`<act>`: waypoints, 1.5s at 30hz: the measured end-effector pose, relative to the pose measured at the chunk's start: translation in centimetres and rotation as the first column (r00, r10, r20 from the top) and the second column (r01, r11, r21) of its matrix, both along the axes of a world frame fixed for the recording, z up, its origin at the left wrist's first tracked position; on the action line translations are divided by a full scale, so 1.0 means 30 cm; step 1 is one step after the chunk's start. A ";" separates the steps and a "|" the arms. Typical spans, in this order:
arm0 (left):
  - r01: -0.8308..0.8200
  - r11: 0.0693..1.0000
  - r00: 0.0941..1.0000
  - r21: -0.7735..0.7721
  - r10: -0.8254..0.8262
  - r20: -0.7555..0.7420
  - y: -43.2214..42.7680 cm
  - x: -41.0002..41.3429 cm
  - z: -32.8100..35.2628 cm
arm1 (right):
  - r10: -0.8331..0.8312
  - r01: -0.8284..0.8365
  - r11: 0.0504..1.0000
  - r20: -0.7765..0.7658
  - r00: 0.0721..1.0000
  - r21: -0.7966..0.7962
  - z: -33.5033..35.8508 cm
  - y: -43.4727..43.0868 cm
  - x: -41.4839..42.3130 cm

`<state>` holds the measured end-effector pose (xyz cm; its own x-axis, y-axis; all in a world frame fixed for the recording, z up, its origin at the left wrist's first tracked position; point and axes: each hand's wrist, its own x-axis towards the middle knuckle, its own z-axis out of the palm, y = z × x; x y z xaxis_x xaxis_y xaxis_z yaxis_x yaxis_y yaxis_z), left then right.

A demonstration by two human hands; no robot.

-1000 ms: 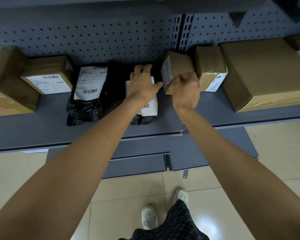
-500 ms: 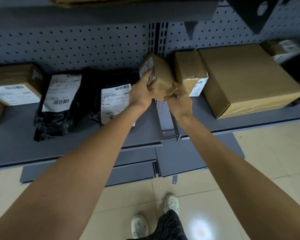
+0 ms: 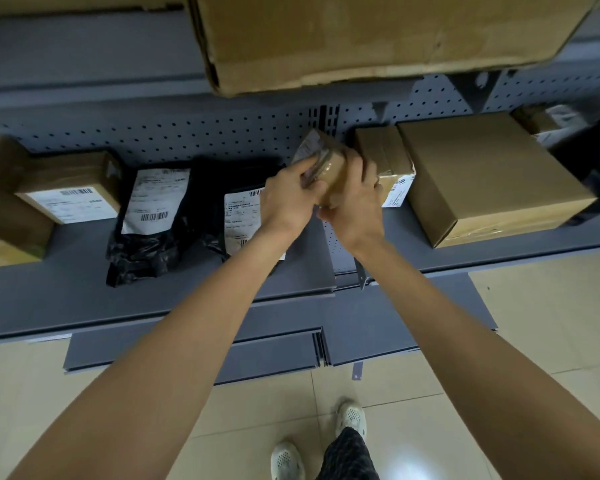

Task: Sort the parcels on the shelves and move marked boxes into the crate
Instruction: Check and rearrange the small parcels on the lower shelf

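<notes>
Left hand [image 3: 288, 199] and right hand [image 3: 355, 202] grip a small tape-glossy cardboard box [image 3: 331, 168], white label on its 10 o'clock face, tilted above the grey shelf [image 3: 66, 299], at 9 o'clock of a taped carton [image 3: 383, 150].

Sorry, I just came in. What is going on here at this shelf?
A person stands at a grey shelf and holds a small cardboard box, tilted, between the left grip, on its labelled side, and the right grip, round the other side. On the shelf rest two black mailer bags with white labels, to the left, and a taped box and a large cardboard box, to the right. No crate is in view.
</notes>
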<state>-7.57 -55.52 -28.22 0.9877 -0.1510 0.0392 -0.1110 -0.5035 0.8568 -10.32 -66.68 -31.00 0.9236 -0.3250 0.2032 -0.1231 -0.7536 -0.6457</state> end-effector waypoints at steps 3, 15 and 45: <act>0.097 0.981 0.991 -0.167 -0.111 -0.076 0.033 -0.016 0.040 | -0.048 0.028 0.972 0.079 0.996 0.232 0.022 -0.052 -0.037; -0.060 0.782 0.713 -0.620 -0.401 -0.575 0.183 -0.043 0.056 | 0.437 -0.174 0.186 0.078 0.896 0.967 0.075 -0.224 -0.223; 0.198 0.976 0.979 0.095 -0.192 -0.068 0.105 0.269 0.004 | 0.331 -0.358 0.916 -0.164 0.929 -0.179 0.169 -0.184 0.189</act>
<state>0.50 -52.36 -28.09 0.9390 -0.3413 -0.0424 -0.1674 -0.5613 0.8105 -4.66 -72.19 -25.92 0.9931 0.0536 0.1044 0.0968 -0.8768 -0.4710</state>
